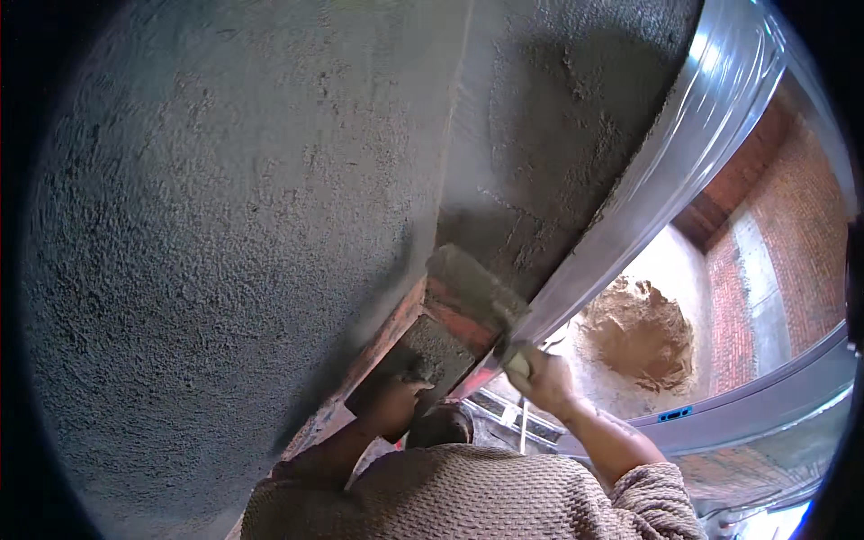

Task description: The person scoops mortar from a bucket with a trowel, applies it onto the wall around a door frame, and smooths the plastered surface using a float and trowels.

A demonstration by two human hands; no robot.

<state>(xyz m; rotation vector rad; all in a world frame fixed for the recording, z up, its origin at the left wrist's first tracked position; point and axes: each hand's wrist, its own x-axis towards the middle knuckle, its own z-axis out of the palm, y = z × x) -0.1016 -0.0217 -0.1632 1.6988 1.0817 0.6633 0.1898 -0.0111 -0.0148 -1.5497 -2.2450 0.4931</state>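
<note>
My left hand [389,407] is closed on a flat dark mortar board [425,344] carrying some grey mortar, held low in the corner against the wall. My right hand [544,382] grips the pale handle of a trowel [477,279], whose broad, mortar-smeared blade lies on the narrow reveal just above the board. Around the blade, bare red brick [455,324] shows below wet grey render [558,153]. A wide rough-plastered wall [225,225] fills the left of the view, meeting the reveal at a straight corner.
A pale frame [657,180] covered in clear plastic runs along the reveal's right edge. Through the opening are a heap of sand [634,333] and red brick walls [801,252]. A long grey sill or bar [765,387] with a small blue label curves across the lower right.
</note>
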